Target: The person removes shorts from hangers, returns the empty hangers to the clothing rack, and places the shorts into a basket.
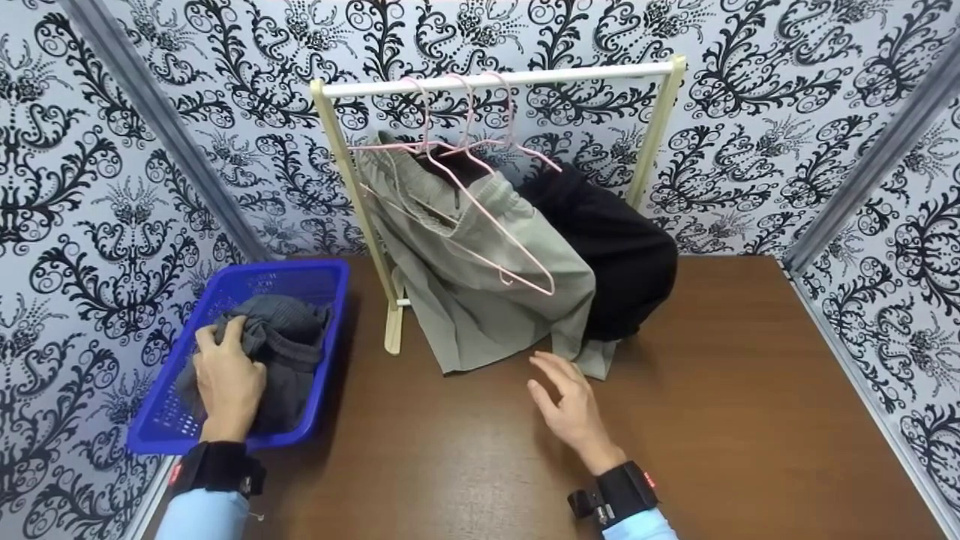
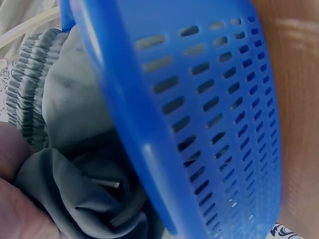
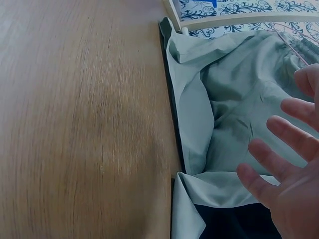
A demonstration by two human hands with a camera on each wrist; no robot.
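Observation:
Inside a blue plastic basket (image 1: 330, 375), my left hand (image 1: 229, 379) grips bunched cloth of dark grey elastic-waist pants (image 1: 289, 382). The left wrist view shows their gathered waistband (image 2: 31, 82) and folds beside the fingers; part of the hand is out of that frame. My right hand (image 1: 574, 409) hovers over the table with fingers spread and holds nothing. It is close to the lower edge of grey-green elastic-waist pants (image 1: 517, 262), which hang from a pink hanger (image 1: 487, 214). In the right wrist view, the right fingers (image 3: 271, 154) overlap these pants.
A small garment rack (image 1: 562, 73) with a white bar and wooden posts stands at the back of the brown table (image 1: 720, 420). Black clothing (image 1: 630, 247) hangs behind the grey-green pants. Patterned walls (image 1: 750, 150) enclose the back and sides.

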